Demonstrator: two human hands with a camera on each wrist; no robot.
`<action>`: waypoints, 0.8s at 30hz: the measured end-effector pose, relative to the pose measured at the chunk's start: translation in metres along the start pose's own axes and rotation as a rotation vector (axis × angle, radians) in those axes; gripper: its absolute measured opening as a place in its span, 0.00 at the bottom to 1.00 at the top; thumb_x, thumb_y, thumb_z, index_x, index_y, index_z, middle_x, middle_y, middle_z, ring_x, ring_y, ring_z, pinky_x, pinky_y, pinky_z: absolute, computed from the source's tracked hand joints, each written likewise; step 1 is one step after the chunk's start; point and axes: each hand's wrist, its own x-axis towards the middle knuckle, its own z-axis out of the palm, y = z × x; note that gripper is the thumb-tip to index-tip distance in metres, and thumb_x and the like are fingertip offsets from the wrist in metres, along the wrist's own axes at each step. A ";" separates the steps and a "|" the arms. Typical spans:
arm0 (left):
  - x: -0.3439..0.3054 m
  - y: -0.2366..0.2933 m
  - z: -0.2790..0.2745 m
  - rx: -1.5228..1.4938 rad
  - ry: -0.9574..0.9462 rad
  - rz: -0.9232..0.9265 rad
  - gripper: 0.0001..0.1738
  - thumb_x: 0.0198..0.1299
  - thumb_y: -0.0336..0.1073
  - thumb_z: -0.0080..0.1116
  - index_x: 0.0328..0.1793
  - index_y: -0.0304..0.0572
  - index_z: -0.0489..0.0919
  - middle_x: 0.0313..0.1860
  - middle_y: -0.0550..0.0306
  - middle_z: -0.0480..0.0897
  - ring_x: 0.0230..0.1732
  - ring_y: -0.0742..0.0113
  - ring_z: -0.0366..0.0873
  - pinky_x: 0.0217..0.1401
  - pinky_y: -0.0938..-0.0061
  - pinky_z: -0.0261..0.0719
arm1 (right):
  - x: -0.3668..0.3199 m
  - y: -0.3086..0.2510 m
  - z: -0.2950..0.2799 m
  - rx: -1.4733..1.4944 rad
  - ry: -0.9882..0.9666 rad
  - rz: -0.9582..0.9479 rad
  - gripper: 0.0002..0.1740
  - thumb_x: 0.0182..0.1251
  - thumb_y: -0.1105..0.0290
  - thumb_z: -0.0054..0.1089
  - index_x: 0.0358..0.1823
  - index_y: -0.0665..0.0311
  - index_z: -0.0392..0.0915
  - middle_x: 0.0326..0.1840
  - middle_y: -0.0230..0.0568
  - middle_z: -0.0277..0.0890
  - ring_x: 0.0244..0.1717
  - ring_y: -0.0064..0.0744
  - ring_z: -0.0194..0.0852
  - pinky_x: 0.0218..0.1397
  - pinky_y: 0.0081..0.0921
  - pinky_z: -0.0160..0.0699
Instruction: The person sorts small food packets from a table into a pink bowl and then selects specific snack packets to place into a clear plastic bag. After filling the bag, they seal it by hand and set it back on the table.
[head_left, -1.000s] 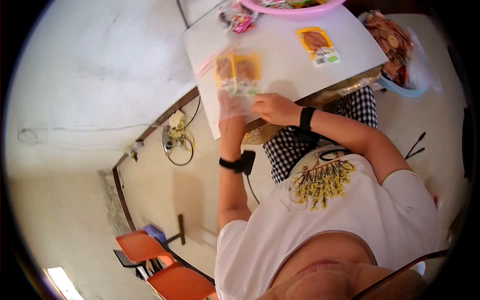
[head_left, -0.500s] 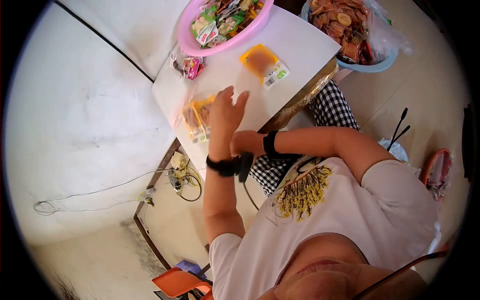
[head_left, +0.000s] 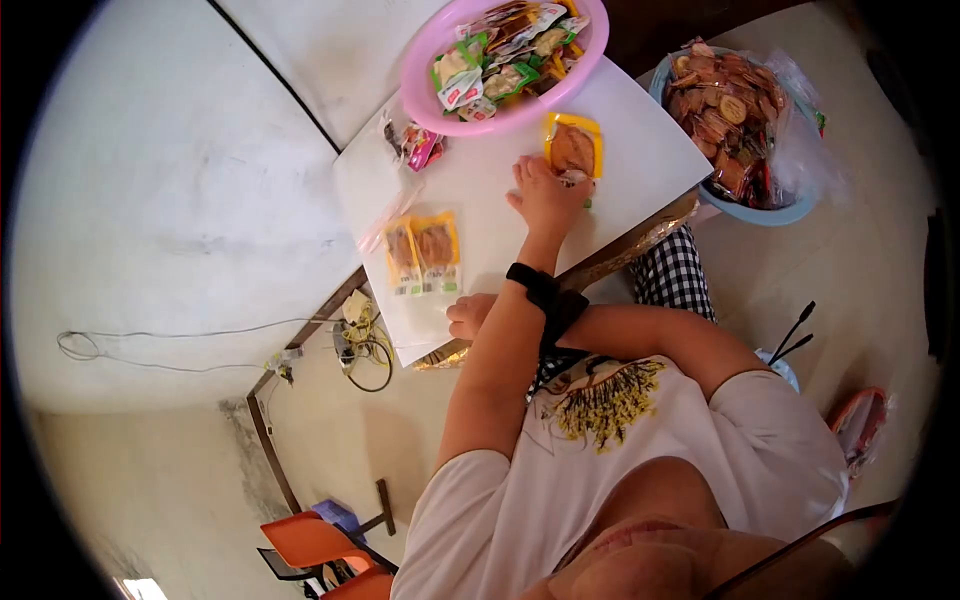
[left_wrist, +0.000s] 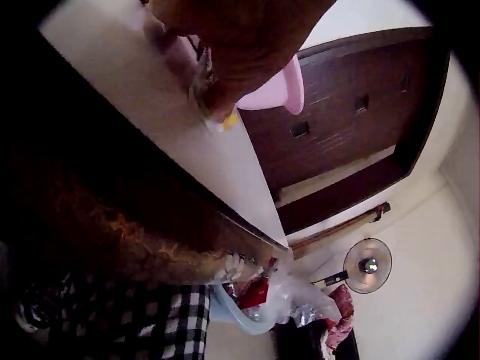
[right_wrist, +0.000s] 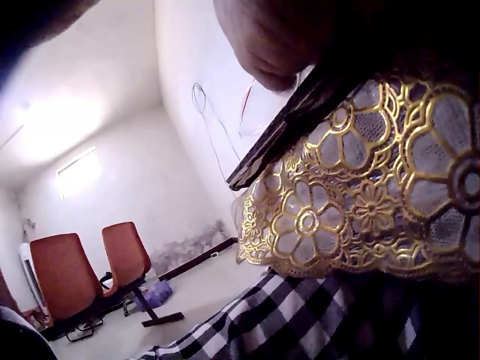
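My left hand (head_left: pixel 550 205) reaches across to a yellow-edged snack packet (head_left: pixel 573 146) with brown food in its window. Its fingers pinch the packet's white lower end, partly covering it. In the left wrist view, the hand (left_wrist: pixel 240 52) is dark against the table, with a bit of packet under the fingertips. Two similar packets (head_left: pixel 436 245) lie side by side within a clear plastic bag with a pink strip (head_left: pixel 390 218). At the table's near edge, my right hand (head_left: pixel 472 315) holds the bag's near edge with curled fingers, partly hidden behind the left forearm.
A pink basin (head_left: pixel 420 95) full of snack packets stands at the table's back. Beside it lies a small pink-and-dark wrapper bundle (head_left: pixel 420 148). Off the table's right side is a blue basin (head_left: pixel 790 212) of brown packets. Lace cloth (right_wrist: pixel 322 195) hangs along the table edge.
My left hand has left the two packets, swung right over the right forearm and reached the lone packet. The right hand stays near the table's edge. The head view has shifted.
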 end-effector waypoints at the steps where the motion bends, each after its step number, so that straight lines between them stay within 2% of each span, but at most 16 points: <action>1: 0.000 0.003 -0.003 -0.110 0.001 0.033 0.36 0.40 0.46 0.73 0.53 0.37 0.71 0.60 0.46 0.73 0.63 0.50 0.68 0.60 0.43 0.61 | -0.002 -0.001 -0.003 -0.067 0.018 -0.060 0.13 0.53 0.65 0.58 0.31 0.67 0.70 0.36 0.48 0.67 0.42 0.50 0.69 0.42 0.40 0.70; 2: -0.002 0.005 -0.008 -0.222 -0.003 0.068 0.32 0.41 0.43 0.73 0.51 0.38 0.72 0.56 0.47 0.77 0.59 0.50 0.74 0.58 0.47 0.65 | 0.001 0.001 0.000 0.000 -0.005 0.019 0.12 0.53 0.65 0.57 0.31 0.67 0.69 0.35 0.48 0.67 0.42 0.50 0.69 0.42 0.40 0.70; 3: -0.008 0.009 -0.009 -0.262 0.015 0.054 0.21 0.46 0.32 0.68 0.45 0.38 0.72 0.40 0.50 0.82 0.41 0.58 0.82 0.45 0.62 0.75 | 0.003 0.006 0.006 0.063 -0.027 0.093 0.12 0.53 0.65 0.57 0.30 0.68 0.69 0.35 0.48 0.67 0.42 0.50 0.70 0.42 0.40 0.70; 5: -0.018 0.015 -0.016 -0.425 0.024 0.106 0.18 0.49 0.27 0.65 0.45 0.37 0.72 0.34 0.52 0.82 0.37 0.64 0.81 0.39 0.70 0.76 | 0.004 0.006 0.004 0.049 -0.026 0.075 0.11 0.54 0.66 0.56 0.29 0.67 0.69 0.34 0.47 0.67 0.41 0.50 0.70 0.42 0.39 0.70; 6: -0.022 0.014 -0.019 -0.507 0.031 0.136 0.16 0.50 0.25 0.63 0.45 0.36 0.72 0.32 0.52 0.82 0.35 0.67 0.81 0.36 0.74 0.77 | 0.000 0.007 0.000 -0.031 -0.001 -0.020 0.10 0.55 0.66 0.55 0.28 0.67 0.69 0.34 0.47 0.67 0.41 0.50 0.70 0.42 0.39 0.70; 7: -0.027 0.010 -0.022 -0.603 0.018 0.177 0.16 0.51 0.23 0.62 0.46 0.36 0.72 0.33 0.53 0.82 0.36 0.69 0.80 0.38 0.75 0.78 | -0.001 0.006 -0.004 -0.110 0.023 -0.116 0.09 0.55 0.67 0.54 0.28 0.66 0.69 0.33 0.47 0.67 0.41 0.49 0.70 0.42 0.38 0.70; 10: -0.056 -0.008 -0.041 -0.914 -0.032 0.268 0.15 0.54 0.20 0.59 0.48 0.35 0.72 0.37 0.56 0.81 0.40 0.73 0.79 0.43 0.76 0.79 | 0.000 0.018 0.022 -0.195 0.052 0.018 0.12 0.54 0.63 0.54 0.33 0.63 0.69 0.35 0.42 0.64 0.40 0.44 0.69 0.46 0.36 0.71; 12: -0.091 -0.013 -0.086 -1.157 -0.073 0.288 0.15 0.56 0.19 0.58 0.49 0.36 0.72 0.41 0.58 0.81 0.42 0.73 0.80 0.46 0.76 0.80 | -0.007 0.045 0.040 0.177 0.106 -0.035 0.12 0.64 0.62 0.51 0.44 0.61 0.72 0.47 0.42 0.69 0.50 0.39 0.70 0.56 0.33 0.69; 14: -0.129 -0.035 -0.129 -1.106 -0.044 0.246 0.16 0.58 0.17 0.55 0.51 0.36 0.72 0.46 0.59 0.81 0.46 0.73 0.79 0.49 0.75 0.79 | -0.010 0.045 0.047 0.357 0.265 0.004 0.16 0.69 0.63 0.51 0.54 0.60 0.70 0.56 0.42 0.70 0.58 0.36 0.69 0.60 0.33 0.69; 15: -0.148 -0.053 -0.143 -1.100 0.000 0.187 0.16 0.58 0.17 0.54 0.53 0.36 0.72 0.46 0.59 0.80 0.47 0.73 0.78 0.50 0.75 0.79 | -0.007 0.033 0.034 0.235 0.379 -0.004 0.18 0.70 0.63 0.51 0.59 0.59 0.69 0.59 0.43 0.70 0.61 0.35 0.68 0.60 0.33 0.70; 18: -0.203 -0.113 -0.171 -1.168 0.144 0.049 0.19 0.60 0.19 0.54 0.58 0.36 0.72 0.49 0.58 0.80 0.48 0.74 0.77 0.51 0.77 0.77 | -0.006 -0.007 -0.006 0.057 0.333 0.097 0.12 0.64 0.68 0.57 0.48 0.62 0.75 0.43 0.45 0.75 0.46 0.44 0.76 0.44 0.35 0.77; 20: -0.237 -0.143 -0.177 -1.291 0.233 -0.083 0.17 0.61 0.22 0.54 0.57 0.36 0.73 0.49 0.58 0.80 0.46 0.74 0.78 0.50 0.78 0.77 | -0.011 0.003 -0.008 -0.079 0.182 0.086 0.12 0.63 0.70 0.58 0.46 0.66 0.77 0.39 0.46 0.75 0.41 0.47 0.75 0.43 0.37 0.76; 21: -0.252 -0.160 -0.178 -1.307 0.228 -0.097 0.17 0.62 0.23 0.55 0.57 0.35 0.73 0.48 0.56 0.81 0.46 0.73 0.79 0.51 0.77 0.77 | -0.013 -0.001 -0.008 -0.044 0.277 0.063 0.06 0.63 0.71 0.58 0.36 0.65 0.80 0.33 0.42 0.72 0.36 0.46 0.74 0.39 0.38 0.75; 24: -0.274 -0.183 -0.174 -1.285 0.253 -0.327 0.15 0.62 0.23 0.54 0.56 0.35 0.73 0.46 0.56 0.82 0.40 0.75 0.80 0.41 0.81 0.79 | -0.010 -0.013 -0.012 -0.088 0.335 0.072 0.05 0.62 0.73 0.58 0.37 0.65 0.80 0.34 0.42 0.73 0.34 0.45 0.75 0.37 0.36 0.75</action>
